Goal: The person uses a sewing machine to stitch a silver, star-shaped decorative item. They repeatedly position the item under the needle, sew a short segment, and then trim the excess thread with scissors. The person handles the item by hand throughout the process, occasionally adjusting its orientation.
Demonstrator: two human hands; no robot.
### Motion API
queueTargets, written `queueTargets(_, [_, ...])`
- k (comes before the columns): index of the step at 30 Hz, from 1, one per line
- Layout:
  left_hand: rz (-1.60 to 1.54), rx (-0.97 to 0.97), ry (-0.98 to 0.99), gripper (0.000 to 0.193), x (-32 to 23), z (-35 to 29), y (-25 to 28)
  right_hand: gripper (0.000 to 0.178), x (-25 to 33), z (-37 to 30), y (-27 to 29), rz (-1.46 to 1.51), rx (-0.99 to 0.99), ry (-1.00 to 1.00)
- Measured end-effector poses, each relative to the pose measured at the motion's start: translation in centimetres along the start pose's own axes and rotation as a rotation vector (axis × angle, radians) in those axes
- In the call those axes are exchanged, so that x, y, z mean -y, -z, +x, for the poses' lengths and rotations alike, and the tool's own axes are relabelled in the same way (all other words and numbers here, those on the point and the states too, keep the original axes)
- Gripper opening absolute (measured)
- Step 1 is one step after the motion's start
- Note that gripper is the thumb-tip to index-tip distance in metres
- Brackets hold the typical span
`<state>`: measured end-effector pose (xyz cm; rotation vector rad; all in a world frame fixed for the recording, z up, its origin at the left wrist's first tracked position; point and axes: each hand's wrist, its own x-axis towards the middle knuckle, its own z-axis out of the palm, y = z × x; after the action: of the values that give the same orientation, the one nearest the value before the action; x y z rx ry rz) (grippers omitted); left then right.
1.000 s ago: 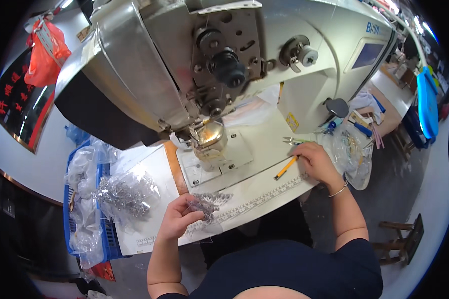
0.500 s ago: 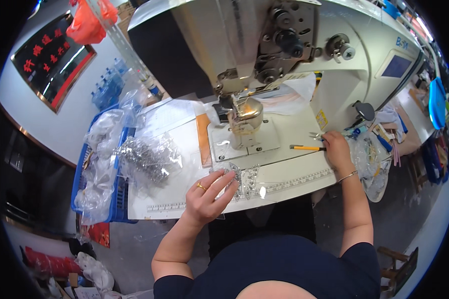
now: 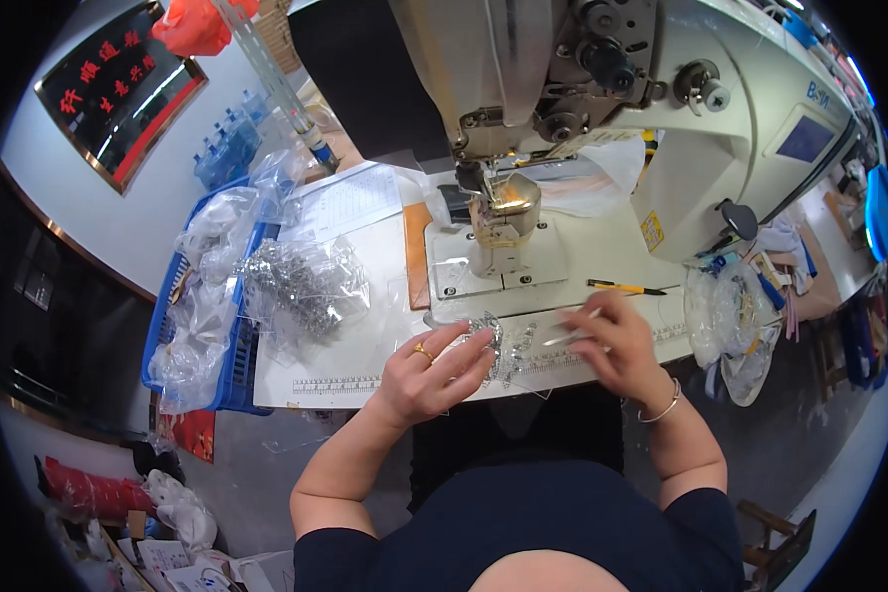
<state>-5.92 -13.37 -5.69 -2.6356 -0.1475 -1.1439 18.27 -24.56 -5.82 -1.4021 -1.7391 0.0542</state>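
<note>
At the front edge of the sewing table, my left hand (image 3: 432,372), with a ring on it, has its bent fingers closed on a sparkly silver beaded piece (image 3: 485,335). Clear plastic film lies around this piece, and the thumb is mostly hidden. Just to the right, my right hand (image 3: 617,347) is raised over the table with its fingers closed on small metal snips (image 3: 562,337). They are blurred, with the tips toward the beaded piece. The sewing machine's needle and presser-foot area (image 3: 503,212) stands beyond both hands.
A ruler strip (image 3: 335,386) runs along the table's front edge. A clear bag of silver pieces (image 3: 306,291) lies at left, beside a blue basket (image 3: 237,355) of plastic bags. A yellow-black utility knife (image 3: 627,287) lies right of the machine bed; plastic bags (image 3: 715,306) sit farther right.
My right hand has moved left from beside the knife, bringing the snips toward the beaded piece. My left hand stays at the piece, its fingers more bent. The whole view has shifted slightly.
</note>
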Motion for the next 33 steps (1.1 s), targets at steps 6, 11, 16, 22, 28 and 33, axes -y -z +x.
queueTargets(6, [-0.152, -0.006, -0.078, 0.017, 0.1, 0.8, 0.8, 0.024, 0.1, 2.6, -0.3, 0.087, 0.26, 0.252])
queueTargets(11, [-0.198, -0.048, -0.1, 0.018, 0.2, 0.5, 0.8, 0.02, -0.5, 4.3, 0.3, 0.208, 0.398, 0.299])
queueTargets(16, [-0.252, -0.066, -0.099, 0.018, 0.3, 0.4, 0.6, 0.02, -0.5, 5.3, 0.5, 0.263, 0.471, 0.363])
queueTargets(22, [-0.342, -0.035, -0.086, 0.016, 0.4, -0.1, 0.5, 0.018, -0.3, 5.3, -0.5, 0.376, 0.531, 0.365])
queueTargets(28, [-0.402, -0.015, -0.059, 0.017, 0.5, -0.6, 0.2, 0.018, -0.1, 5.0, -1.1, 0.406, 0.546, 0.374])
queueTargets(33, [-0.404, -0.035, -0.03, 0.018, 0.8, -0.9, 0.2, 0.016, -0.4, 4.7, -0.6, 0.433, 0.495, 0.228])
